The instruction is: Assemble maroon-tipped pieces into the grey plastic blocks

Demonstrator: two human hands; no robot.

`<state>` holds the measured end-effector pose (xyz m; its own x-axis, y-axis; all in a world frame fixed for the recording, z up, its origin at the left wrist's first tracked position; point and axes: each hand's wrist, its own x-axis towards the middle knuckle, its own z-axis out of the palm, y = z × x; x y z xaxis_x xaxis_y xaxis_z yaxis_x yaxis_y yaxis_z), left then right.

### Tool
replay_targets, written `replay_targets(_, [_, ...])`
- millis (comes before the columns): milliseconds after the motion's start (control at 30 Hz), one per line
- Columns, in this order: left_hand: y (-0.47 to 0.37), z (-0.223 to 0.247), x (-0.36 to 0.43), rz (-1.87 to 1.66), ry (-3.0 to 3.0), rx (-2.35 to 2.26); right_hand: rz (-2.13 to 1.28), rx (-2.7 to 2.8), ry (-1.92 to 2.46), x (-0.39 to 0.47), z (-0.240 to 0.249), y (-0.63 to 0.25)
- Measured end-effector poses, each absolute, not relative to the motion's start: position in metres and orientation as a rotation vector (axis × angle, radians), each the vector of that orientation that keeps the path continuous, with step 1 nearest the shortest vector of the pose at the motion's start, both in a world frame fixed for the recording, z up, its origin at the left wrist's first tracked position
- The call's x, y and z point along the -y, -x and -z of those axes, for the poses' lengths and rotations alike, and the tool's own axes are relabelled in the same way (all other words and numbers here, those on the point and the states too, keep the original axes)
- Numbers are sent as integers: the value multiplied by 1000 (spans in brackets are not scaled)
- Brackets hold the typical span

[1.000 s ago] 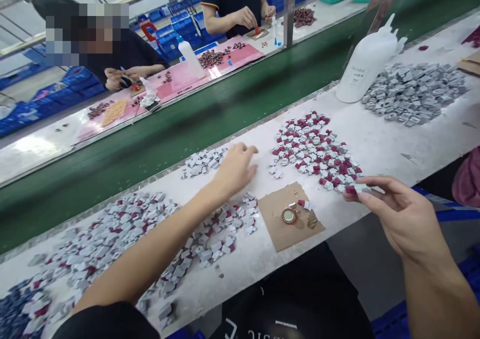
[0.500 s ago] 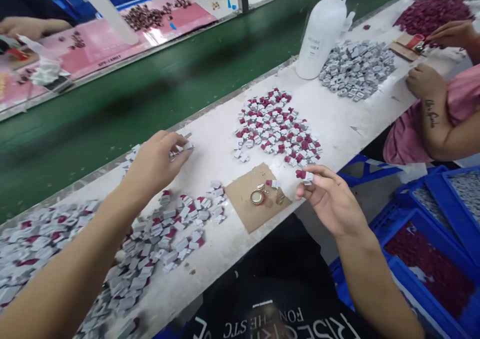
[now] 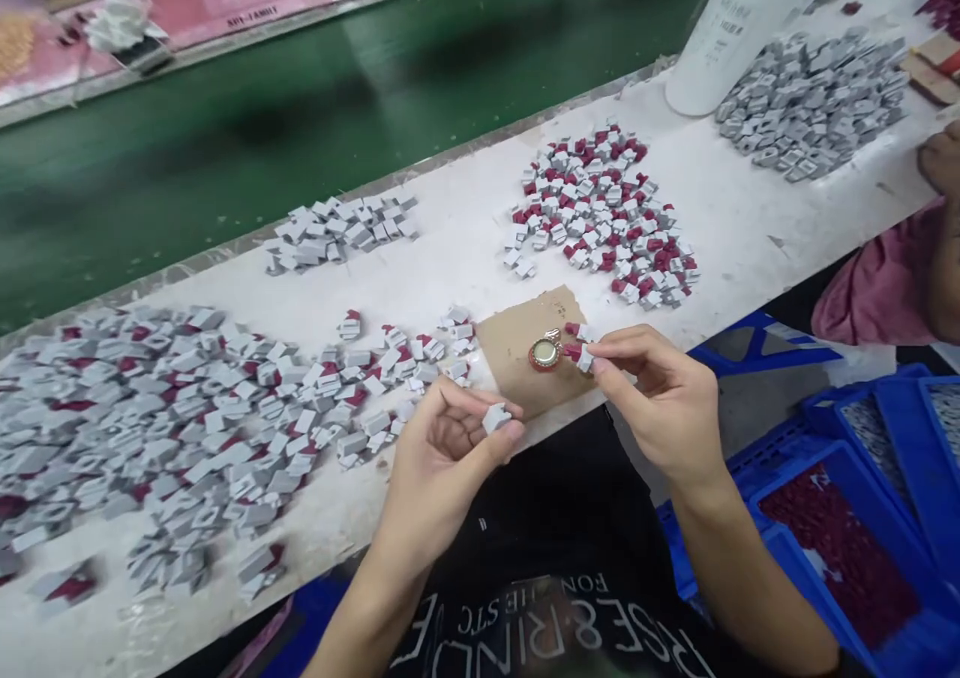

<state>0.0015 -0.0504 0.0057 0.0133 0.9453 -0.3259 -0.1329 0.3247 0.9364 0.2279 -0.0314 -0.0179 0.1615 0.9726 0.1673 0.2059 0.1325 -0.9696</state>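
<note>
My left hand (image 3: 439, 458) is closed in a pinch on a small grey plastic piece (image 3: 495, 418), in front of the cardboard. Between the thumb and fingertips of my right hand (image 3: 664, 398) is a grey-and-maroon piece (image 3: 579, 356), its maroon end pointing left toward a small round cap (image 3: 544, 354). The cap has a pale inside and a reddish rim, and sits on a square of brown cardboard (image 3: 517, 343). Another grey-and-maroon piece (image 3: 574, 330) lies just beyond the held one, partly hidden.
Joined grey-and-maroon pieces (image 3: 607, 208) form a pile behind the cardboard. Grey pieces (image 3: 341, 230) lie by the green strip (image 3: 300, 128); a large mixed pile (image 3: 172, 408) spreads left. A white bottle (image 3: 720, 43) stands at back right. Blue crates (image 3: 832, 548) sit below right, near a co-worker's arm.
My left hand has come back from the grey pile by the green strip with a grey piece. My right hand has brought its grey-and-maroon piece left to the cap. The view has shifted.
</note>
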Motion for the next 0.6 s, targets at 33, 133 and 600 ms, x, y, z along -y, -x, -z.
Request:
replay_targets(33, [0,1,52,-1008,-851,-1260,-866,1324,1308,31,20,-228])
replay_targets(133, [4,9,55,-932,-837,-1250,-843,1409,1312,29,22,-229])
replay_targets(600, [8,8,52,-852,-909,-1161,-806,1442,1375,28,22,-219])
